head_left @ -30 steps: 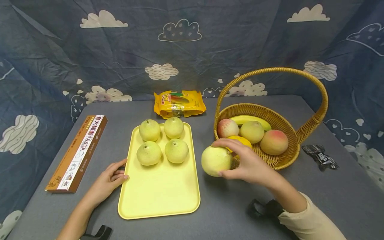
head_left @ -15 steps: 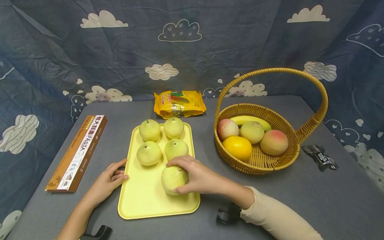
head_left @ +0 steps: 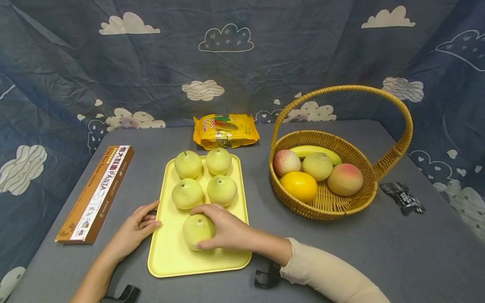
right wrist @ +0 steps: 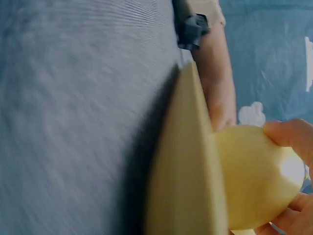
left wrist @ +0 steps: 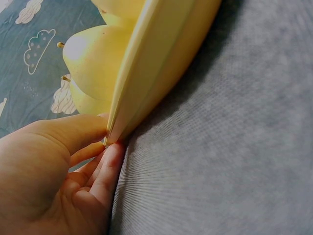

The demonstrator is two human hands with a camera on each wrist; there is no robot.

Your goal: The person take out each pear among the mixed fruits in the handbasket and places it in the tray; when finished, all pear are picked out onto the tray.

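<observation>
My right hand [head_left: 227,229] grips a round pale-green pear [head_left: 198,232] at the front half of the yellow tray [head_left: 182,263]. Thumb and fingers curl about its right side; in the right wrist view the pear [right wrist: 254,176] appears at the tray's edge, and whether it touches the tray's surface I cannot tell. Several similar pears [head_left: 187,193] stand in two rows on the tray's back half. At the tray's left edge, my left hand [head_left: 132,229] pinches the rim; the left wrist view has the thumb [left wrist: 80,129] on top and fingertips against the underside.
To the right stands a wicker basket [head_left: 329,216] with a tall handle, holding a banana, a yellow fruit [head_left: 299,186] and several peach-like fruits. A pasta box [head_left: 94,195] lies left, a yellow snack bag [head_left: 226,130] behind the tray, a small black packet [head_left: 403,198] far right.
From beside the basket, my right hand has carried the pear left over the tray, then further left to the front middle. My left hand has stayed at the tray's edge.
</observation>
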